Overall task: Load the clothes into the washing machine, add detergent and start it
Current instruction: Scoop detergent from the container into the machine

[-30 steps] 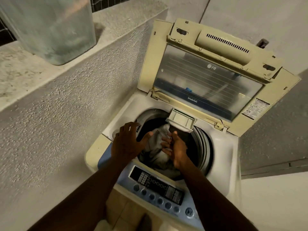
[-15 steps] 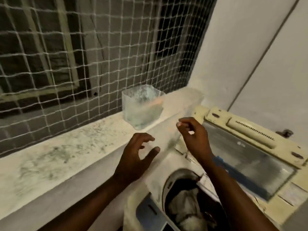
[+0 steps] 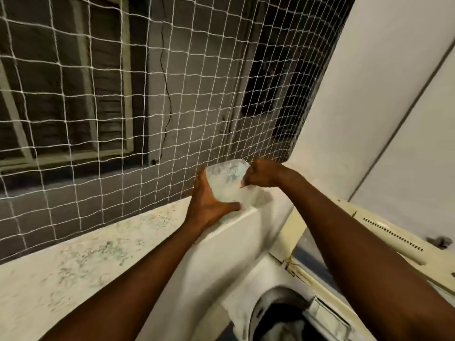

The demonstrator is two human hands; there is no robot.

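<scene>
A cloudy, clear plastic detergent container (image 3: 227,183) stands on the white ledge (image 3: 73,262) by the netted window. My left hand (image 3: 209,200) wraps its left side and base. My right hand (image 3: 262,172) is closed on its upper right rim. Below, at the bottom right, the top-loading washing machine (image 3: 246,284) has its cream lid (image 3: 384,244) raised. Grey clothes (image 3: 290,328) show dimly inside the dark drum opening. Its control panel is out of view.
White netting (image 3: 123,94) covers the window behind the ledge. A white wall (image 3: 381,94) rises at the right, close behind the open lid. The ledge top is stained and speckled.
Both hands have left the drum and risen to the ledge, then closed on the container. My view has tilted up from the machine to the window.
</scene>
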